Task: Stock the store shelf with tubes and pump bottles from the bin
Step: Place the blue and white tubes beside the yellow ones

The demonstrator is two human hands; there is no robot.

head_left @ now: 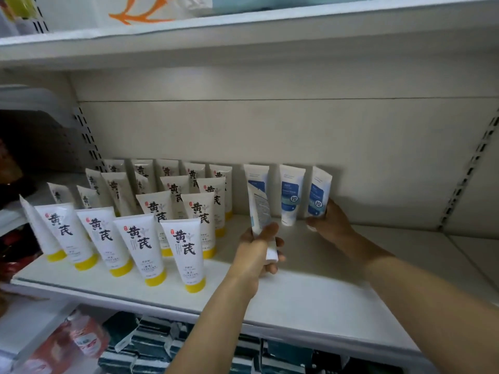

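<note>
— Left hand (258,248)?
— Item one: fingers curled round a blue-and-white tube (260,214), back label facing out, white cap low in the palm, held above the shelf (310,287).
— Right hand (328,221)?
— Item two: it grips the base of the rightmost blue tube (320,194), standing cap-down near the back panel.
— Beside it?
— Two more blue tubes upright: one just left (291,194), another (256,175) partly behind the held one.
— Further left?
— White tubes with yellow caps (186,252), several rows, cap-down. Dark striped packs (151,344) on the shelf below.
</note>
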